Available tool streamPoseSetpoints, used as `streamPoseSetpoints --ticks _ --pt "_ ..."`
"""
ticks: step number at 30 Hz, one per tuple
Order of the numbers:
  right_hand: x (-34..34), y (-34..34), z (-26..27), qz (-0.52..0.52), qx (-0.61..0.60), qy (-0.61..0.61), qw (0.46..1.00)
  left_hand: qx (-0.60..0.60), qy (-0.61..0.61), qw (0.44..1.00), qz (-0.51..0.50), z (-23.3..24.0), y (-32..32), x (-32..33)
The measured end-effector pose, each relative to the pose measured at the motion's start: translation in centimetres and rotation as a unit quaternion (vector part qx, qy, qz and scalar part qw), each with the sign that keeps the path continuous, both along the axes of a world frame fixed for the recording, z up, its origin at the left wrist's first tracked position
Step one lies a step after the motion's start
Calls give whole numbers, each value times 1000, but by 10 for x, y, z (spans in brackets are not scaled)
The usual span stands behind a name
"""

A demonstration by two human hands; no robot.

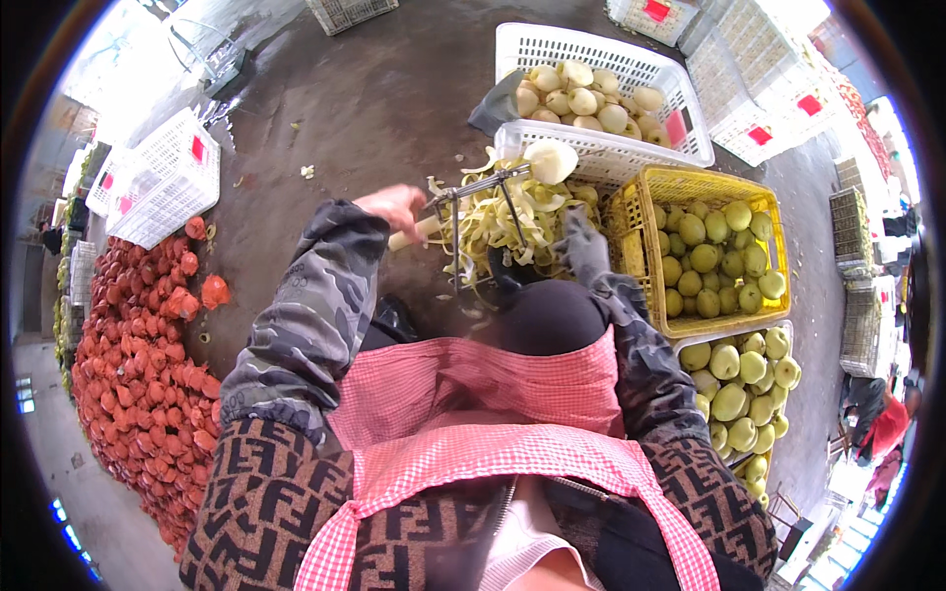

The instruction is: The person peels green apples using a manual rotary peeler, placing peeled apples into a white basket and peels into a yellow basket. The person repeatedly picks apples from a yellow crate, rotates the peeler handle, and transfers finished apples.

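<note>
My left hand (394, 210), bare and slightly blurred, is closed around the pale cylindrical crank handle (412, 232) of a metal hand-cranked peeler (480, 185). At the far end of its spindle sits a peeled white pear (552, 161). Long curled peels (532, 210) are heaped under and around the peeler frame. My right hand (582, 244), in a grey glove, is over the right side of the peel heap, beside the yellow crate (639, 292). Its fingers are partly bent, and I cannot tell whether they hold anything. Unpeeled green pears (706, 258) fill that crate.
A white crate (602, 44) of peeled pears stands ahead, with a grey cloth-like piece (497, 103) over its edge. Another crate of pears (739, 377) is at my right. Red-wrapped fruit (148, 354) is piled left, near white crates (166, 177). A person in red (887, 428) is far right.
</note>
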State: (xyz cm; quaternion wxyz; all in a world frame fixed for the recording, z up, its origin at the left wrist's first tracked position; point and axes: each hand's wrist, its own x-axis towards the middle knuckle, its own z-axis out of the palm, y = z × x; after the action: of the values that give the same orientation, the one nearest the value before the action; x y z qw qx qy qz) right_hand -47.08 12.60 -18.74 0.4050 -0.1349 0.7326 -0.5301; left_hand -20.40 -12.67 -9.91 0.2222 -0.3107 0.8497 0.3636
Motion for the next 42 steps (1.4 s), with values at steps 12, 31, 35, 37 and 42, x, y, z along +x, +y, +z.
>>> streamPoseSetpoints --ticks 12,31,35,37,42 --pt "0 -38 89 -11 -55 -48 997 548 424 709 134 80 40 -45" --pt "25 -58 92 26 -43 -137 989 -11 299 931 208 5 12 -62" --pt "28 -62 83 39 21 -95 994 -185 308 932 43 -12 27 -77" --pt "21 -42 73 95 27 -95 991 -200 282 938 13 -17 40 -87" --pt "5 4 53 -2 31 -99 995 -230 290 929 16 -17 63 -109"
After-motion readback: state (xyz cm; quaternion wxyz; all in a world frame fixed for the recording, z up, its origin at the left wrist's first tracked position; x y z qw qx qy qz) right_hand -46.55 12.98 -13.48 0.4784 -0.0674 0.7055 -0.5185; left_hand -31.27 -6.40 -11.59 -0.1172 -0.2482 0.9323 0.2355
